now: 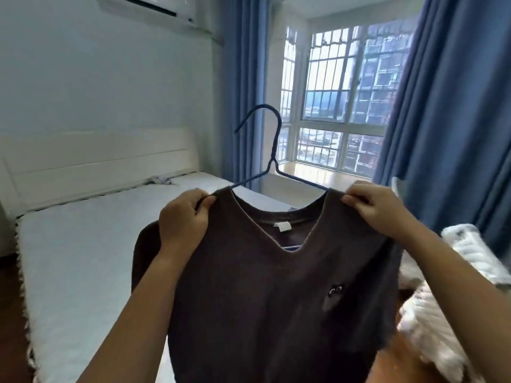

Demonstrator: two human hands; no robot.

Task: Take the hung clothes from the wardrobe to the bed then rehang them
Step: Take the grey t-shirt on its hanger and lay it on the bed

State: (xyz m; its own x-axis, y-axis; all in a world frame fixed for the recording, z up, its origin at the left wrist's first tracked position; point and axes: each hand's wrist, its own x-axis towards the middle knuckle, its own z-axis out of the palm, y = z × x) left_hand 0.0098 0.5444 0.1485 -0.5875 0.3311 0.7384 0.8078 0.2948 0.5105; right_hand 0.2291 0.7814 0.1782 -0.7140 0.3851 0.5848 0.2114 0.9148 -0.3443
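Shirt going onto the hanger over the bed, rehang step under way.

I've got the left hand [184,217] pinched shut on the left shoulder of the dark shirt [265,294], thumb and fingers clamped on the fabric, and the right hand [378,207] gripping the right shoulder the same way. Between them the blue hanger [272,150] sits inside the neckline, its hook standing up and its arms running under both shoulders, so I judge the shirt is nearly seated. It hangs in the air in front of me, above the near edge of the bed [83,244]. A white heap of cloth [442,313] lies at my right. The wardrobe isn't in view, so carrying this back looks like what's left.
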